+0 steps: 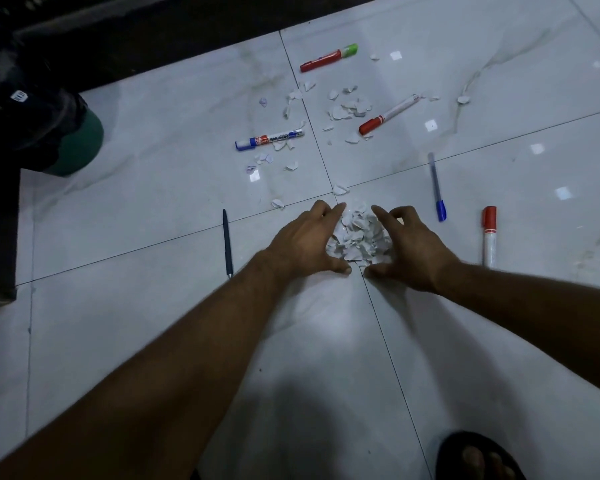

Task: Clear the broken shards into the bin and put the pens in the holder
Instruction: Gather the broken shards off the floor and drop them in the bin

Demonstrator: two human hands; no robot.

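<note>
Because the shards are many and small, both hands work as one scoop on the tiled floor (pixel 499 341).

1. Far left: a green bin (pixel 80 147) with a dark liner stands at the edge of the tiles, well apart from the debris. No pen holder is in view.
2. Left of the hands: a dark pen (pixel 227 244) lies flat. Farther off lies a blue whiteboard marker (pixel 270 139) with fragments touching it.
3. Centre: the left hand (pixel 305 244) and right hand (pixel 406 251) bracket the pile of shards (pixel 359 237). Each grip is cupped, fingers curved round its side of the pile and thumbs nearly meeting at the near edge. This likely keeps pieces from escaping and spares the fingertips from sharp edges.
4. Far centre: loose shards (pixel 347 110) lie scattered and ungathered between a green-capped red marker (pixel 328 58) and a red-capped white marker (pixel 388 115).
5. Right: a blue ballpoint pen (pixel 436 187) and a red marker (pixel 489 237) lie beside the right hand, untouched.

Assessment: gathering is under way; no pen has been collected.
</note>
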